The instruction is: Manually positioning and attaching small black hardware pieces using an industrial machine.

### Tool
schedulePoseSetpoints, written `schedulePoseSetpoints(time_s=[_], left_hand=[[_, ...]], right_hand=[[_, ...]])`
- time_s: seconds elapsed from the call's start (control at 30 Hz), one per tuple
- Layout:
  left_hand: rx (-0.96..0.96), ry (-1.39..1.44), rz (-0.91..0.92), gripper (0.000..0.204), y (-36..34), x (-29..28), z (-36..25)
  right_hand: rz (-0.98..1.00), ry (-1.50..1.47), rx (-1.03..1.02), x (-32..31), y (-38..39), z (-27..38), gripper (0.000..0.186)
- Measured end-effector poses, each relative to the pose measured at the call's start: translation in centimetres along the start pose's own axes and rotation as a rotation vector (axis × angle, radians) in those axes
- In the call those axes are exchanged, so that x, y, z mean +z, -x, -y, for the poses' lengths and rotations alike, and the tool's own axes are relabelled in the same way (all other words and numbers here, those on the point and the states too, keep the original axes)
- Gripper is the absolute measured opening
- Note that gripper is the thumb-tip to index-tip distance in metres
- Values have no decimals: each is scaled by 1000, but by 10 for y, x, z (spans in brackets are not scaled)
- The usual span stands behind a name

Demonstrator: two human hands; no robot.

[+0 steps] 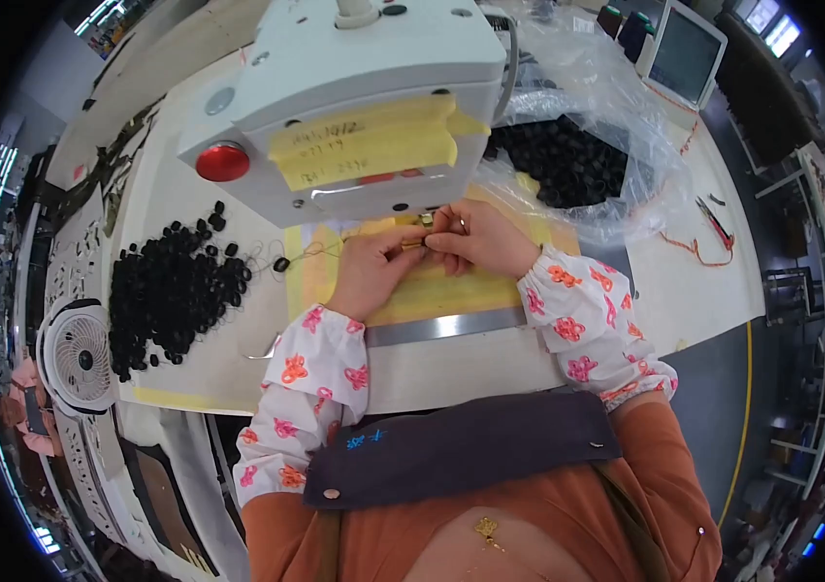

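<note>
My left hand (372, 272) and my right hand (486, 239) meet under the head of a white sewing machine (373, 87). Both are closed, their fingertips pinched together around a small dark piece, mostly hidden by the fingers. Just behind the fingertips a small metal part (426, 220) of the machine shows. Yellow sheeting (441, 291) covers the work surface below the hands. To the left, a thread runs from near my left hand to a small black piece (281, 264) lying apart from a heap of similar black pieces (175, 291).
A clear plastic bag (660, 194) at the right holds many black loops (567, 160). Red-handled snips (716, 223) with an orange cord lie farther right. A screen (687, 56) stands at the back right. A white fan (80, 357) sits at the table's left edge. The machine bears a red button (223, 162).
</note>
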State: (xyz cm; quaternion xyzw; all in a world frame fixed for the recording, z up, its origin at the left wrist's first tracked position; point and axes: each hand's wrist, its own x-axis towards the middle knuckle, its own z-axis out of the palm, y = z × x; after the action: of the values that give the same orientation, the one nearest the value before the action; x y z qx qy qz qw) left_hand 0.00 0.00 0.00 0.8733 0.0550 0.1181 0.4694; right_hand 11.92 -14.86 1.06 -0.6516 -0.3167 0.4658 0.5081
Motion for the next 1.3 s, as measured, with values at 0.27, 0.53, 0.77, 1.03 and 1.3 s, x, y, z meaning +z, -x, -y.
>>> schedulePoseSetpoints(time_s=[0.27, 0.53, 0.77, 1.03, 1.3], left_hand=[[-135, -225, -163, 20, -15, 22, -3], [-179, -269, -204, 22, -23, 29, 4], [-136, -189, -193, 19, -23, 25, 5], [-77, -269, -223, 22, -22, 26, 14], [33, -298, -229, 20, -25, 22, 18]], right_hand=[[-628, 572, -568, 8, 0, -27, 12], [-680, 490, -547, 8, -4, -27, 8], [-698, 550, -555, 8, -5, -23, 7], [-687, 558, -544, 7, -3, -21, 7], [-710, 619, -488, 5, -4, -19, 10]])
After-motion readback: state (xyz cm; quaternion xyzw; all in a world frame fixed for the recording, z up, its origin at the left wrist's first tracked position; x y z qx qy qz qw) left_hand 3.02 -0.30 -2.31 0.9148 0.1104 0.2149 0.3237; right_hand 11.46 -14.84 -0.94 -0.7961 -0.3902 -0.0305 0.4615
